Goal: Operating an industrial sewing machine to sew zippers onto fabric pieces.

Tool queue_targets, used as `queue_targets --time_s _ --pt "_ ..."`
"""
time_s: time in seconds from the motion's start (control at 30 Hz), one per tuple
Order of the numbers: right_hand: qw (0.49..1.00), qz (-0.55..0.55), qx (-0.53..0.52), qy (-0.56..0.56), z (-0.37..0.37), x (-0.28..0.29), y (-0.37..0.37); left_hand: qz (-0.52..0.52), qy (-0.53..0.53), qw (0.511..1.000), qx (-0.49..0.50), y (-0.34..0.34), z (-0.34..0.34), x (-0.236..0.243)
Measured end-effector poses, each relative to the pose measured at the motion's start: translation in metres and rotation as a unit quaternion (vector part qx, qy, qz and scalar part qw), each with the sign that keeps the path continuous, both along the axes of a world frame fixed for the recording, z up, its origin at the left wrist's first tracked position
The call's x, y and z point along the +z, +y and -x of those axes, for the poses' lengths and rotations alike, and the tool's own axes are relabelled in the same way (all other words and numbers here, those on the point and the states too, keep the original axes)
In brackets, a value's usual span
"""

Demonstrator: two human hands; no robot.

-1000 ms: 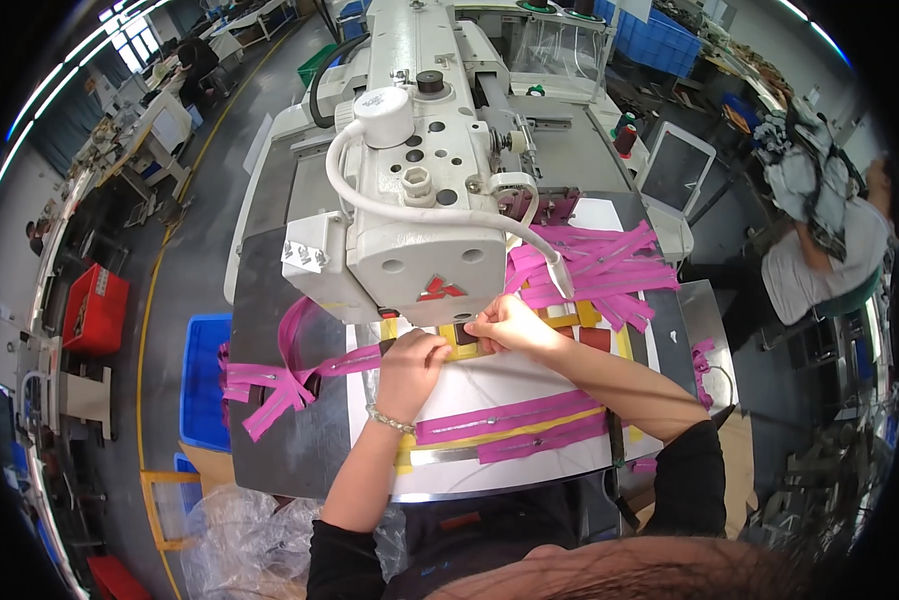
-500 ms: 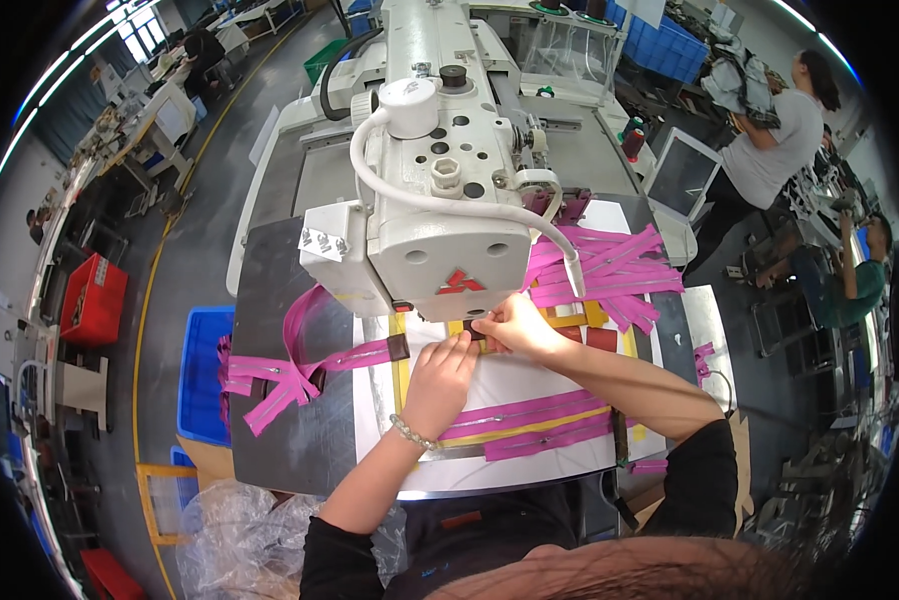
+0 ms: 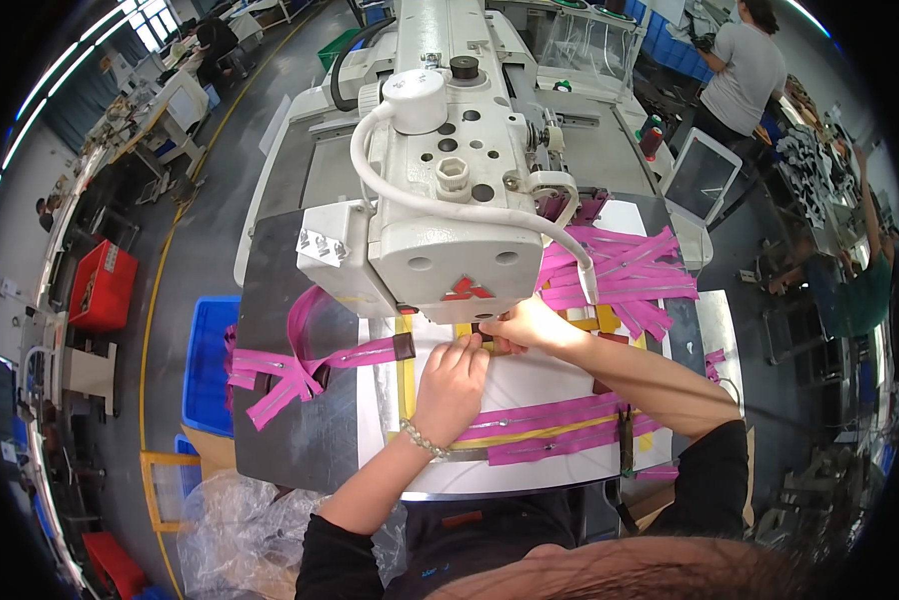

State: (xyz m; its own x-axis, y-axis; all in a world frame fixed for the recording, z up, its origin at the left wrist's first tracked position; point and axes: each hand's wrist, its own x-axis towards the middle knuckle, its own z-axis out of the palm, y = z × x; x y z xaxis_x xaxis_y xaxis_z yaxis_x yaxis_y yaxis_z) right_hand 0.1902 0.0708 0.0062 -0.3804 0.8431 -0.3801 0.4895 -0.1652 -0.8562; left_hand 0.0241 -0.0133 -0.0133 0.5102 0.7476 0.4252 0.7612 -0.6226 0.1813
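Clock centred on the hands, 12 away from the person. The patch (image 3: 477, 328), small and dark, lies at the centre on the white sheet (image 3: 435, 483), just under the front of the machine head (image 3: 455, 265) at 12. Left hand (image 3: 453, 390): palm down, fingers together, tips at the patch's near edge, presumably steadying it; whether they grip cannot be told. Right hand (image 3: 530, 328): thumb and fingers drawn together at the patch's 3 o'clock side, pinch-like, which would suit fine positioning; contact partly hidden. Zip pile (image 3: 620, 275) at 2, probably within easy reach of the right hand. Zip pair (image 3: 550, 428) at 5, laid lengthwise, perhaps to stay flat. Tabbed zip (image 3: 360, 355) at 9, trailing over the dark desk (image 3: 300, 450), likely clear of the fingers.
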Motion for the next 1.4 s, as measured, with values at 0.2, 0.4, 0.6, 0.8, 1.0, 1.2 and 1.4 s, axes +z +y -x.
queue_targets --time_s 0.2,0.4,0.6,0.8,1.0,1.2,1.4 --pt "0.999 -0.025 0.035 0.032 -0.009 -0.005 -0.002 0.026 -0.048 0.998 -0.022 0.01 0.013 -0.002" --pt "0.919 -0.356 0.156 -0.062 -0.036 -0.013 -0.02 0.054 -0.017 0.995 -0.079 0.019 0.029 0.0" --pt "0.789 -0.56 0.248 -0.056 -0.049 -0.018 -0.018 0.061 -0.034 0.992 -0.106 0.029 0.034 -0.001" --pt "0.787 -0.551 0.267 -0.074 -0.051 -0.015 -0.016 0.078 -0.044 0.989 -0.121 0.031 0.038 -0.002" --pt "0.795 -0.529 0.284 -0.083 -0.05 -0.012 -0.012 0.089 -0.05 0.985 -0.14 0.035 0.041 0.001" --pt "0.804 -0.508 0.296 -0.087 -0.051 -0.012 -0.011 0.103 -0.046 0.983 -0.148 0.037 0.04 0.002" --pt "0.79 -0.528 0.298 -0.091 -0.046 -0.017 -0.008 0.116 -0.058 0.981 -0.143 0.037 0.041 0.004"
